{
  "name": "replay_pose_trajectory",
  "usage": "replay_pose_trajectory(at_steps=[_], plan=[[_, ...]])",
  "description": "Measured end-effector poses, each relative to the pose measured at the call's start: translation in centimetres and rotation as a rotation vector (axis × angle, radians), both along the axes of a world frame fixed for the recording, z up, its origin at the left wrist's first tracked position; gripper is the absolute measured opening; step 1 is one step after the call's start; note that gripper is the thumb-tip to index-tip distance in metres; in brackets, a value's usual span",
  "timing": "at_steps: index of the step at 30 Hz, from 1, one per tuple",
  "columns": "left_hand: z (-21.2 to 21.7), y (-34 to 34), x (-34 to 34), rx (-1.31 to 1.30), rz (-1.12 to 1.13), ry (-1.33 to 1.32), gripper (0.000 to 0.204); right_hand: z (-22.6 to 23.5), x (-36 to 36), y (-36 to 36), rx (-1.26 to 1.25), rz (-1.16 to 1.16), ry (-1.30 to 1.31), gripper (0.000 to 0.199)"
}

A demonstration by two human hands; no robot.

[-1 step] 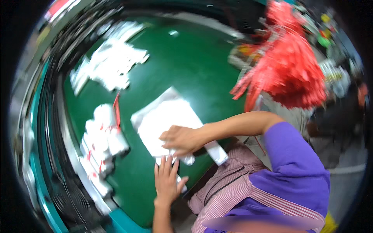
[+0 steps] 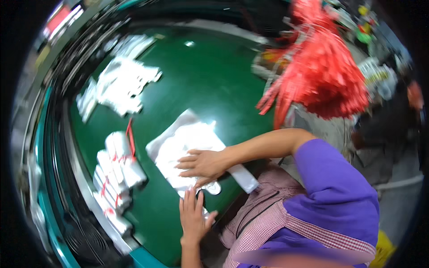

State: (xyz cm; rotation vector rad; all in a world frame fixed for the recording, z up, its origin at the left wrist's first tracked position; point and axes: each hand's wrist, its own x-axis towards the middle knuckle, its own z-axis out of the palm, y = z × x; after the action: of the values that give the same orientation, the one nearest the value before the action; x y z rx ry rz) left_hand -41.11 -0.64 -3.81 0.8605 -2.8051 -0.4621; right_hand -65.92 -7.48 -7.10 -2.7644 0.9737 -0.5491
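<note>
White plastic bags (image 2: 183,127) with handle-like straps lie flat on a green tabletop (image 2: 214,67) before me; I cannot tell how many are layered. Across their middle rests my right hand (image 2: 203,165), palm down with the fingers spread. My left hand (image 2: 194,216) lies at their near left corner, fingers stretched and touching the strap end, thumb apart. The two hands are close together, fingertips of the left just below the right. One strap reaches past my right wrist toward my apron (image 2: 263,223).
Rolled white bundles (image 2: 118,167) tied with red strips lie along the left edge. Behind them is a loose heap of white bags (image 2: 120,82). A thick bunch of red plastic strips (image 2: 317,76) hangs at the right. A metal rail (image 2: 80,156) borders the table's left side.
The whole view has shifted slightly. My right hand's fingers are a little more spread on the bags; my left hand stays at the near corner.
</note>
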Motion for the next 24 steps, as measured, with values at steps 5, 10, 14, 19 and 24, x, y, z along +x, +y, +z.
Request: replay_pose_trajectory(at_steps=[5, 10, 14, 19, 24], plan=[[-0.1, 3.0, 0.1, -0.087, -0.099, -0.019, 0.080, 0.4, -3.2, -3.2, 0.062, -0.321, 0.023, 0.074], [-1.7, 3.5, 2.6, -0.055, -0.075, 0.152, 0.062, 3.4, -5.6, 8.2, 0.114, -0.039, -0.038, 0.085], [-0.2, 2.2, 2.3, -0.100, -0.072, 0.210, 0.051, 3.1, -10.0, 14.1, 0.088, -0.059, 0.284, 0.085], [0.1, -2.3, -0.4, -0.005, -0.054, 0.325, 0.019, 0.6, -10.3, 13.2, 0.014, -0.176, -0.157, 0.034], [2.1, -5.2, -7.3, 0.254, 0.321, 0.370, 0.017, 2.3, -9.1, 10.8, 0.242, 0.006, -0.498, 0.020]])
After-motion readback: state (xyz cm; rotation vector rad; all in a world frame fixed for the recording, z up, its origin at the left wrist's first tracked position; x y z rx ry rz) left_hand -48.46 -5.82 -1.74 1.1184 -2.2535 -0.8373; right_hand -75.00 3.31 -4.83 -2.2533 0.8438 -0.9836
